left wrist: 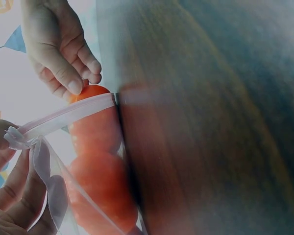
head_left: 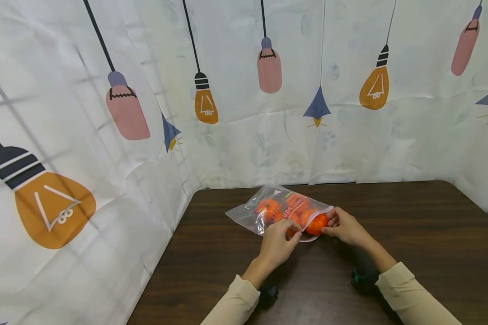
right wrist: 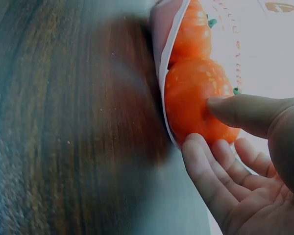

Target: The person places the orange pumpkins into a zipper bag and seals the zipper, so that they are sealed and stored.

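Note:
A clear zip bag (head_left: 244, 215) with pink print lies on the table, its mouth toward the right, holding several shiny orange-red fruits (head_left: 268, 210). My left hand (head_left: 277, 241) pinches the near side of the bag's mouth; in the left wrist view, the gathered zip edge (left wrist: 68, 117) sits between thumb and fingers. At the opening, my right hand (head_left: 346, 228) grips the outermost orange-red fruit (right wrist: 196, 98), thumb on one side and fingertips on the other. That fruit is ribbed, with a small green stem, and partly inside the bag. A second one touches it deeper in.
The dark wooden table (head_left: 415, 230) extends on both sides of the bag. Behind it hangs a white cloth (head_left: 244, 149) printed with lamps and bulbs. A dark wrist device (head_left: 365, 276) is at my right wrist, another (head_left: 268, 294) at my left.

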Demonstrator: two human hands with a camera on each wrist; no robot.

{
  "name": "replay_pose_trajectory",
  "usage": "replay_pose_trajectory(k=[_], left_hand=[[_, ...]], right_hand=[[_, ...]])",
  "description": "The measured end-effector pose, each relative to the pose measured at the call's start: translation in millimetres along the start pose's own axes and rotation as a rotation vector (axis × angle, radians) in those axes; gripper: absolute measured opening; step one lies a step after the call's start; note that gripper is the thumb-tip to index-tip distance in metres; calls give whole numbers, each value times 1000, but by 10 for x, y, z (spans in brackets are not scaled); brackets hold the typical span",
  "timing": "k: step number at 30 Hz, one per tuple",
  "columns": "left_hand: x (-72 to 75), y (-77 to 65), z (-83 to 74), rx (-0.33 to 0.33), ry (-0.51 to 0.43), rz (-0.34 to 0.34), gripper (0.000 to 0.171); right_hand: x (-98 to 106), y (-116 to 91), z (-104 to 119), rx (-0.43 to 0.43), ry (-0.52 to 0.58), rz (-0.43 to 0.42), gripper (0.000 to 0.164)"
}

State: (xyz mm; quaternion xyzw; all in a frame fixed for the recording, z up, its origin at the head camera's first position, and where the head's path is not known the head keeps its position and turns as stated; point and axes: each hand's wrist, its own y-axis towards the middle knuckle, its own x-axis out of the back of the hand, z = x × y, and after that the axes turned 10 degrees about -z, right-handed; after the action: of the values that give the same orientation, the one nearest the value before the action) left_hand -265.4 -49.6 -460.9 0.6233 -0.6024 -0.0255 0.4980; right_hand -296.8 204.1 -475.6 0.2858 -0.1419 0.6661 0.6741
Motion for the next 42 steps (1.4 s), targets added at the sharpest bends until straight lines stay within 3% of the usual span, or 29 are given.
replay_pose_trajectory(k=[7,14,28,42], left_hand=[[4,2,-3,3,9,9,4],[6,2,1,-21,1,21,4],[7,-4,15,-46,-7,68,5],[8,0,13,-66,-55,100,2]], right_hand=[[-24,-7,19,-1,34,22,30],[-16,-19,67,45,80,67,28],[1,4,49,145,151,268,50],[-52,19,21,113,244,431,73]])
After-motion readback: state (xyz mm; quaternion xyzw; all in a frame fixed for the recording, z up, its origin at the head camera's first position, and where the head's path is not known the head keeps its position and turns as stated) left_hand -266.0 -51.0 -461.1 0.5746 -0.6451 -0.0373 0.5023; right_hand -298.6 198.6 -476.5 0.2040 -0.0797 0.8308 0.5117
